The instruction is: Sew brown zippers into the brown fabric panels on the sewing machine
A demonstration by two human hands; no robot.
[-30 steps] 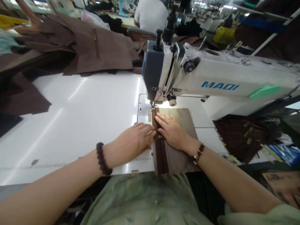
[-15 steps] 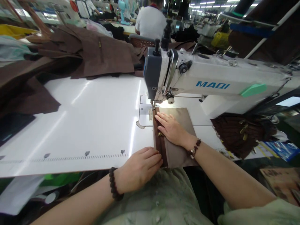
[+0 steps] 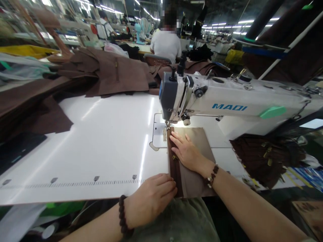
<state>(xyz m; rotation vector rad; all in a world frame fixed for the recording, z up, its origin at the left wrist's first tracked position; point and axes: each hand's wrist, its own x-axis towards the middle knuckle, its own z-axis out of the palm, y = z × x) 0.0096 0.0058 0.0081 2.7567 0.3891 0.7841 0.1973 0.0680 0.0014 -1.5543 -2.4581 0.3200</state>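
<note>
A brown fabric panel (image 3: 195,181) lies on the white table, its far left corner at the needle and presser foot (image 3: 168,125) of the sewing machine (image 3: 227,104). Along its left edge runs a darker zipper strip (image 3: 176,173) with a brass zipper pull (image 3: 174,157). My right hand (image 3: 188,153) rests flat on the panel, fingertips on the strip just in front of the foot. At the near end of the strip, my left hand (image 3: 155,195) pinches the panel's edge, the fingers closed on it; the thumb is hidden.
Brown cut pieces (image 3: 118,74) are piled at the back left, near a dark phone-like object (image 3: 20,151). On the right sits a bundle of dark brown zippered pieces (image 3: 259,158). Ruler marks line the table's front edge. A person in white (image 3: 166,45) sits beyond the machine.
The camera view has tilted up, so everything appears lower in the picture. Both hands keep their places on the panel, and the panel shows no clear shift under the foot.
</note>
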